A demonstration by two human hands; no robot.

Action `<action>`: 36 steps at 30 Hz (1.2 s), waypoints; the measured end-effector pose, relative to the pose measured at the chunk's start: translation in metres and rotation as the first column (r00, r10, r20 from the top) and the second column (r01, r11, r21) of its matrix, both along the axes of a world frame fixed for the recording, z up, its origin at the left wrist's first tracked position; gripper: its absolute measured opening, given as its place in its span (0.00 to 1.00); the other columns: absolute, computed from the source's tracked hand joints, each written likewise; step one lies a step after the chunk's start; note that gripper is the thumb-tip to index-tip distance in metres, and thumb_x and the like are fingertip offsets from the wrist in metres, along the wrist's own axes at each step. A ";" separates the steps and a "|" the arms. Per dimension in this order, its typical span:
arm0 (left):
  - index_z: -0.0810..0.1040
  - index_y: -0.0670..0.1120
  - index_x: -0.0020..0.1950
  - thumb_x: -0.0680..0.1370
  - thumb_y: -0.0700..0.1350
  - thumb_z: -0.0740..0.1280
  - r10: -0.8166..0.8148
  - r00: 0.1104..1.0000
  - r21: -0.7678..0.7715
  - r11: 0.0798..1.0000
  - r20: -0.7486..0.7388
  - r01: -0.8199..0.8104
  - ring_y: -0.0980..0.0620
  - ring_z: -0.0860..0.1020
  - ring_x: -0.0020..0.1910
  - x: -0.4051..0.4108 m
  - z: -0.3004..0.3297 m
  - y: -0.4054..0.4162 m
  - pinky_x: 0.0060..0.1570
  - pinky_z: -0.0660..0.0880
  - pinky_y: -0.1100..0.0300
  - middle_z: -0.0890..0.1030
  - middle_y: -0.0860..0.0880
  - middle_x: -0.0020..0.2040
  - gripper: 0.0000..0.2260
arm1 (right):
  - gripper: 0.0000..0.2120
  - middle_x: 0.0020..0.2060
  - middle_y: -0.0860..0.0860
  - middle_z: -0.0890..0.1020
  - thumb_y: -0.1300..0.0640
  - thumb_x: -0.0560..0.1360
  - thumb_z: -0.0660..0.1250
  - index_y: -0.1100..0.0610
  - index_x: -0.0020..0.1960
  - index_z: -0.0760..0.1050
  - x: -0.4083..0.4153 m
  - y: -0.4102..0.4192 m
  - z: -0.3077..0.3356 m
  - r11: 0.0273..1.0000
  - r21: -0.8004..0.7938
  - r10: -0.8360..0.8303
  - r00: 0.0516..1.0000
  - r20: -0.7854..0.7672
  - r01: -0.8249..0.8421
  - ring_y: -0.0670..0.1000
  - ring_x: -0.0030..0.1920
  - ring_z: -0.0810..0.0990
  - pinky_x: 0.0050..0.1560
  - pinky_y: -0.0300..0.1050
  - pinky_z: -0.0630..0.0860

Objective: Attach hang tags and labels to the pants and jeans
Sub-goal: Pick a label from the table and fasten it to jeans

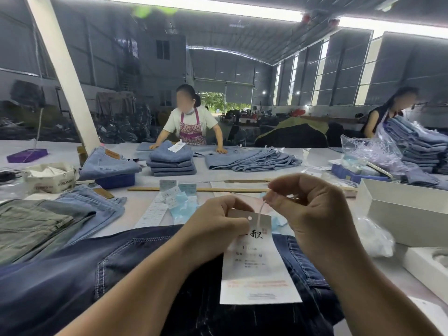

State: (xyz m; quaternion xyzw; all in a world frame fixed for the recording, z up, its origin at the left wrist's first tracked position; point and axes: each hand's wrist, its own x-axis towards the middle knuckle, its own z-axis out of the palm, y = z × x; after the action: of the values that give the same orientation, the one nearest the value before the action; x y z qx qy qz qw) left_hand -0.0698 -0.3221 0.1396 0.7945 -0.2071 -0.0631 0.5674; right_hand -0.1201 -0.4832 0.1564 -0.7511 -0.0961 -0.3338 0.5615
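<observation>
Pinching the top of a long white paper hang tag (257, 260), the left hand (215, 224) curls its fingers round the card beside its punched hole, while the right hand (312, 214) nips a thin pale string (260, 214) between fingertips just above it. Tag print is too blurred to read. Beneath lie dark navy jeans (97, 275) with pale topstitching, cut off at the bottom edge. Farther on the grey table (218, 175): scattered small labels (174, 197), one neat stack of folded light denim (172, 161), and two people working beyond.
</observation>
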 end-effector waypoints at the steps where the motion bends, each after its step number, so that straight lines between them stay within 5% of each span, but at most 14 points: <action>1: 0.82 0.55 0.46 0.63 0.45 0.65 -0.002 1.000 0.009 1.000 0.003 0.002 0.58 0.79 0.33 -0.001 -0.001 0.000 0.35 0.75 0.64 0.85 0.52 0.38 0.14 | 0.08 0.35 0.44 0.85 0.61 0.70 0.76 0.48 0.39 0.83 0.001 0.003 0.000 0.999 -0.030 -0.021 1.000 0.021 0.022 0.44 0.29 0.79 0.30 0.31 0.75; 4: 0.83 0.52 0.46 0.64 0.44 0.65 -0.012 1.000 -0.028 1.000 -0.015 0.012 0.54 0.81 0.35 0.000 -0.002 0.001 0.38 0.77 0.58 0.85 0.49 0.40 0.14 | 0.09 0.35 0.40 0.84 0.61 0.70 0.76 0.47 0.38 0.81 0.002 0.009 -0.002 0.996 -0.064 -0.055 0.997 0.046 0.058 0.43 0.30 0.79 0.31 0.31 0.74; 18: 0.83 0.51 0.46 0.64 0.45 0.67 -0.031 0.999 -0.010 0.999 -0.008 0.031 0.58 0.80 0.35 -0.003 -0.002 0.003 0.40 0.76 0.62 0.85 0.52 0.39 0.13 | 0.08 0.36 0.39 0.83 0.60 0.72 0.74 0.48 0.39 0.80 0.014 0.014 -0.001 0.990 -0.054 -0.125 0.990 0.072 0.129 0.49 0.35 0.80 0.34 0.38 0.77; 28: 0.84 0.48 0.46 0.75 0.46 0.72 -0.062 0.998 -0.039 0.997 0.032 0.064 0.53 0.83 0.44 0.003 -0.007 0.004 0.52 0.78 0.54 0.86 0.48 0.44 0.02 | 0.09 0.37 0.39 0.83 0.61 0.72 0.74 0.48 0.39 0.80 0.020 0.010 -0.012 0.985 -0.074 -0.148 0.986 0.073 0.153 0.46 0.34 0.80 0.33 0.36 0.77; 36: 0.83 0.46 0.43 0.77 0.47 0.71 -0.019 0.995 -0.083 0.996 0.098 0.027 0.56 0.79 0.39 0.004 -0.010 0.004 0.44 0.74 0.59 0.85 0.45 0.43 0.06 | 0.04 0.31 0.45 0.81 0.49 0.72 0.73 0.46 0.38 0.82 0.014 -0.004 -0.013 0.922 -0.381 0.012 0.990 -0.144 -0.066 0.41 0.30 0.76 0.30 0.36 0.73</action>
State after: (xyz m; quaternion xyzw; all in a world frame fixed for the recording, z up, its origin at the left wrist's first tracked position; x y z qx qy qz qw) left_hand -0.0658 -0.3181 0.1299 0.7695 -0.2459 -0.0223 0.5889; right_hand -0.1056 -0.4869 0.1431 -0.8659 -0.1354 -0.2441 0.4151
